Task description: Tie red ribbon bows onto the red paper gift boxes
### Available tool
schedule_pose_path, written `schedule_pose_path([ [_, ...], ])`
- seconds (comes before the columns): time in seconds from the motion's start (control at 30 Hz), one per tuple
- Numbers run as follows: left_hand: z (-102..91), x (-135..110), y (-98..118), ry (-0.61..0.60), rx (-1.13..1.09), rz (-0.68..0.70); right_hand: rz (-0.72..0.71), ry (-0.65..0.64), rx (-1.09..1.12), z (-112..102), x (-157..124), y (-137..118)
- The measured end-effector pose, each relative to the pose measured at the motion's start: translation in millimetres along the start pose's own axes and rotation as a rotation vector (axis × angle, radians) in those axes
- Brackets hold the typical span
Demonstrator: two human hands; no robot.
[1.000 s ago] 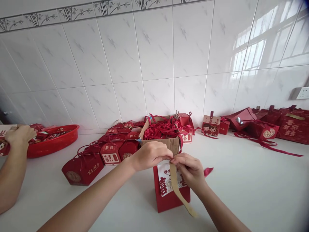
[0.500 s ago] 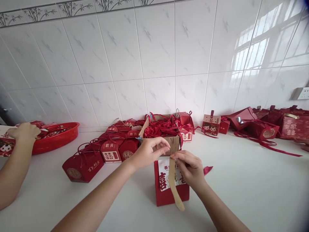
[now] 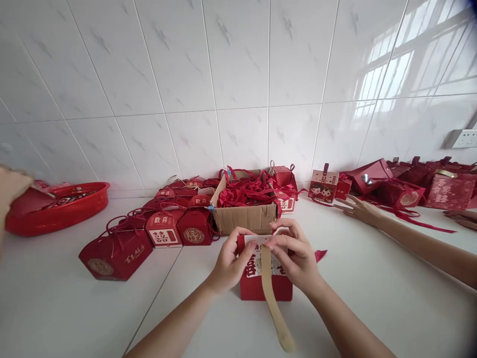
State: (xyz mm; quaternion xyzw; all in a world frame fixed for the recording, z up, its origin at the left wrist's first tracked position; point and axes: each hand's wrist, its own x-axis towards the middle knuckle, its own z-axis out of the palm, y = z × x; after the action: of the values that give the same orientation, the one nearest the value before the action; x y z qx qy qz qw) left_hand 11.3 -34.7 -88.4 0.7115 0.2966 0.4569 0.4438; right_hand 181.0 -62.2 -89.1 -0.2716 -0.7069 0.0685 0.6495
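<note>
Broadly, I look down through the head camera on a white table [image 3: 74, 313], where an open cardboard box [image 3: 242, 220] sits just behind a red box [image 3: 254, 287] standing between my hands. My left hand [image 3: 233, 261] is curled closed on that red box's upper left corner, and my right hand [image 3: 296, 248] pinches the top of a tan strip [image 3: 267, 279] hanging down its printed front.

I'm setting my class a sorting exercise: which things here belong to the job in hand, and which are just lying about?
In hand:
- red box, left hand at its top
- gold strip, held in right hand

Apparently just lying about:
- carton of ribbons
- red tub
- boxes at left
- boxes at right
</note>
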Motion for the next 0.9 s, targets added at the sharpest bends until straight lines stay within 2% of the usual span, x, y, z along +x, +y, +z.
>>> schedule_pose_path([
  [0.1,-0.3,-1.1,-0.8,0.009,0.010,0.024,0.017,-0.045,-0.075,-3.2,-2.0,-2.2],
  [0.3,1.2,-3.2,0.2,0.020,-0.010,0.016,-0.077,-0.056,-0.225,-3.2,-5.7,-4.6],
  [0.4,1.9,-3.9,-1.2,0.015,-0.061,-0.020,-0.091,-0.049,-0.240,-2.5,-5.6,-5.0],
  [0.73,1.0,-5.8,0.7,-0.019,-0.086,-0.019,-0.103,-0.029,-0.298,2.2,-6.1,-7.0],
  [0.9,2.1,-10.6,2.9,-0.008,-0.066,0.043,-0.056,0.015,-0.233,6.3,-8.3,-8.1],
])
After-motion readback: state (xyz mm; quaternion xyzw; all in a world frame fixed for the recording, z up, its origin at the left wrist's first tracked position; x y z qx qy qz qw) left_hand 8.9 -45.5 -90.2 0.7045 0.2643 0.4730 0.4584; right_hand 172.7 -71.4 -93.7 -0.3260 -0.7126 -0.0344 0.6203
